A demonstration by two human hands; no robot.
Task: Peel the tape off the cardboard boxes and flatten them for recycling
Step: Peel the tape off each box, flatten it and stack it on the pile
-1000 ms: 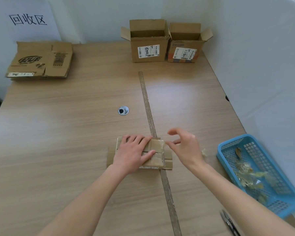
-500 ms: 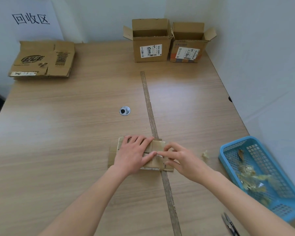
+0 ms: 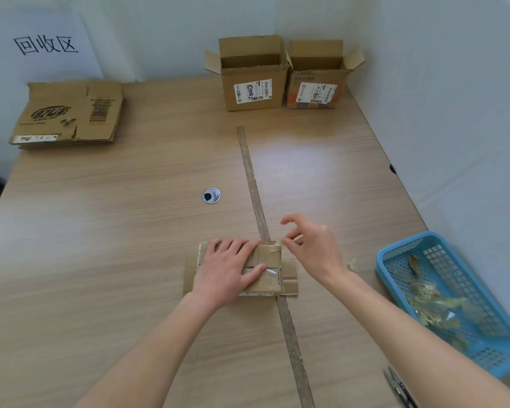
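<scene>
A small flattened cardboard box [image 3: 289, 270] lies on the wooden table [image 3: 115, 231] near its front middle, with shiny clear tape [image 3: 270, 273] across its top. My left hand [image 3: 228, 270] lies flat on the box and presses it down, fingers straight. My right hand [image 3: 311, 248] hovers just right of the box, its curled fingertips close to a lifted tape end [image 3: 274, 249] at the far right corner. I see nothing between those fingers. Two open upright boxes [image 3: 252, 81] [image 3: 315, 83] with shipping labels stand at the back.
A blue basket [image 3: 395, 251] holding peeled tape scraps [image 3: 430, 301] sits at the right edge. One loose scrap [image 3: 352, 265] lies beside it, scissors [image 3: 398, 384] at the front right. Flattened cartons [image 3: 68, 113] are stacked back left. A cable hole [image 3: 211, 195] and a worn strip [image 3: 253, 184] mark the table.
My right hand came down onto the taped top of the box half a second ago and has now lifted up and to the right. My left hand stayed pressed on the box.
</scene>
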